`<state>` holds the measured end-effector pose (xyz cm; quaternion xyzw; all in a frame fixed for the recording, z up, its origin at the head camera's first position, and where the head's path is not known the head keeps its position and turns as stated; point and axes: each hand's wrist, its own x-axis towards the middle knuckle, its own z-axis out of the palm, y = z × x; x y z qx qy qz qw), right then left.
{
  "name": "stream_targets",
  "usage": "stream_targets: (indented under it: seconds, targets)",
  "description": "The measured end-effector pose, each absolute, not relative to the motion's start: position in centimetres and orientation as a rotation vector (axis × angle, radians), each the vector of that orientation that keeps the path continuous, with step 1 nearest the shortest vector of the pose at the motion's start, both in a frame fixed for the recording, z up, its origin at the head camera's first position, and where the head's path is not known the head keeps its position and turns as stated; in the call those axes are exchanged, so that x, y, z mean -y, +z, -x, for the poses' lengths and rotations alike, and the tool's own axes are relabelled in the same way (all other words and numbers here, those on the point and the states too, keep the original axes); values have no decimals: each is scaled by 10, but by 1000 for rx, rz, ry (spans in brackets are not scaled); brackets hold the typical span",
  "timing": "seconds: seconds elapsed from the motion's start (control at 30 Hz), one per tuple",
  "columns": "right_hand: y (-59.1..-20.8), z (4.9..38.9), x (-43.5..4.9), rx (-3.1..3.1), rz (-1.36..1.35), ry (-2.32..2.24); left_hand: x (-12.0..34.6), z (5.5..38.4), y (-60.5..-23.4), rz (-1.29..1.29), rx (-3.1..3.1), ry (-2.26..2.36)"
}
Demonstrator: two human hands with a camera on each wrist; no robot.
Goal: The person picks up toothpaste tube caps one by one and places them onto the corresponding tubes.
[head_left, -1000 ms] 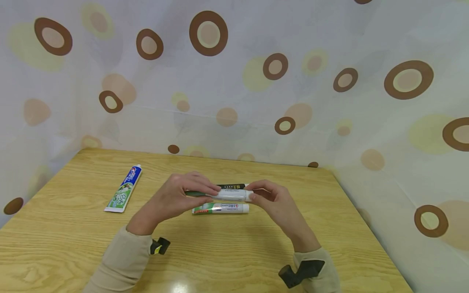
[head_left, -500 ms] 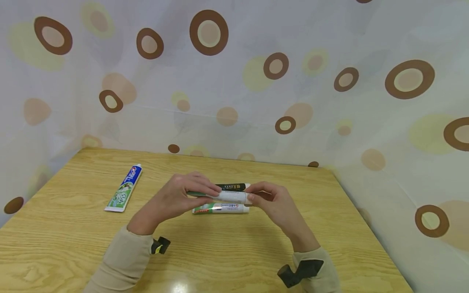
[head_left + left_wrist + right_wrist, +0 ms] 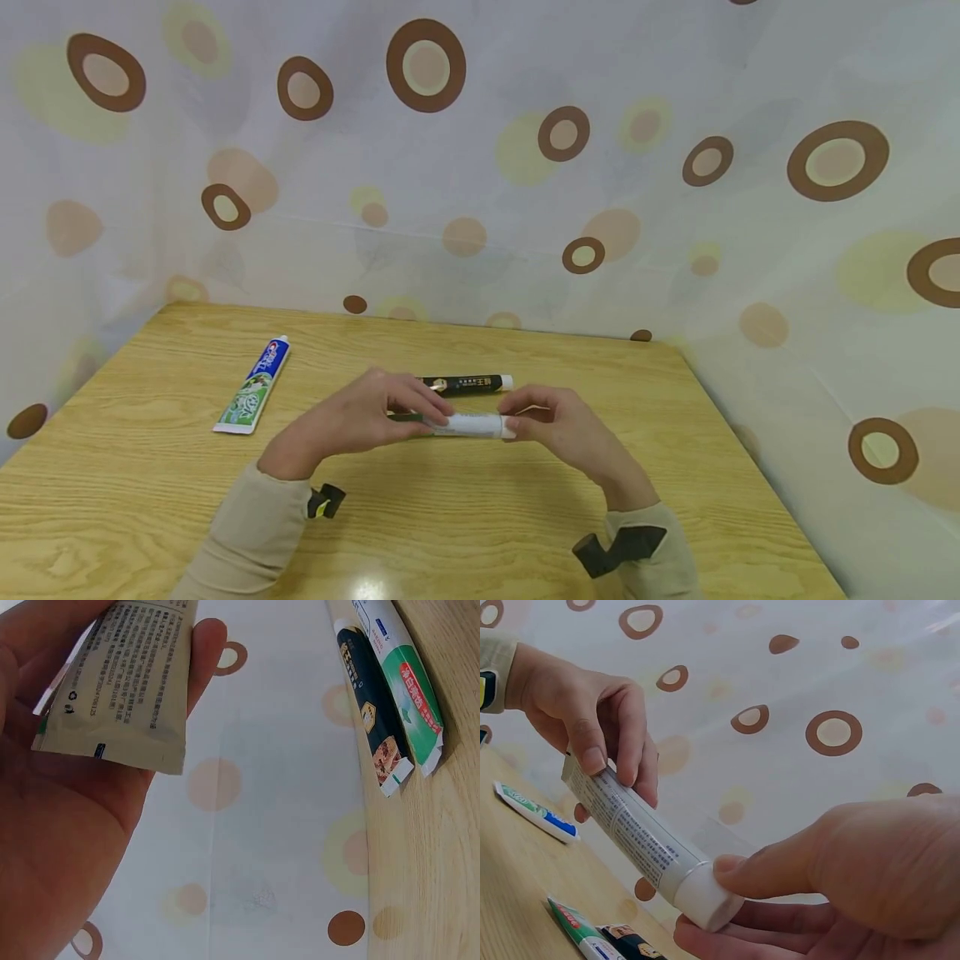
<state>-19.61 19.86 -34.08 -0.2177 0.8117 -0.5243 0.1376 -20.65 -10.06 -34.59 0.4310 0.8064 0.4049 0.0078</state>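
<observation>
Both hands hold one white toothpaste tube (image 3: 468, 426) above the table, lying crosswise in the head view. My left hand (image 3: 367, 412) grips it near the flat crimped end, its thumb on the near side. At the other end, my right hand (image 3: 562, 427) pinches the white cap (image 3: 705, 896) between thumb and fingers. Small printed text covers the side seen in the right wrist view. Behind the held tube, a black toothpaste tube (image 3: 465, 384) lies on the table. A green-and-white toothpaste tube (image 3: 409, 686) rests beside the black one; the held tube covers it in the head view.
A blue-and-green toothpaste tube (image 3: 253, 387) lies slanted on the left part of the wooden table (image 3: 450, 533). Behind the table and along its sides hangs a pale cloth (image 3: 480, 183) with brown ring patterns.
Both hands have brought the held toothpaste tube slightly nearer to me. It now overlaps the green-and-white tube, and more of the black tube shows.
</observation>
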Motion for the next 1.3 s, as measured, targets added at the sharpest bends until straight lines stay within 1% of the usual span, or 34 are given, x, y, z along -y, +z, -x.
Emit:
stream_targets:
  seconds: [0.37,0.6,0.77,1.3]
  targets:
    - [-352,203,-202,-2328,644,-1406,96,210,-354,-1178,-2357,1220]
    - [-359,206,-202,-2320,653,-1370,94,213,-360,-1174,-2346,1197]
    - [-360,206,-203,-2305,690,-1356,92,214,-364,-1163,-2412,1101]
    - [-376,210,-200,-2333,693,-1243,81,215,-377,-1026,-2424,946]
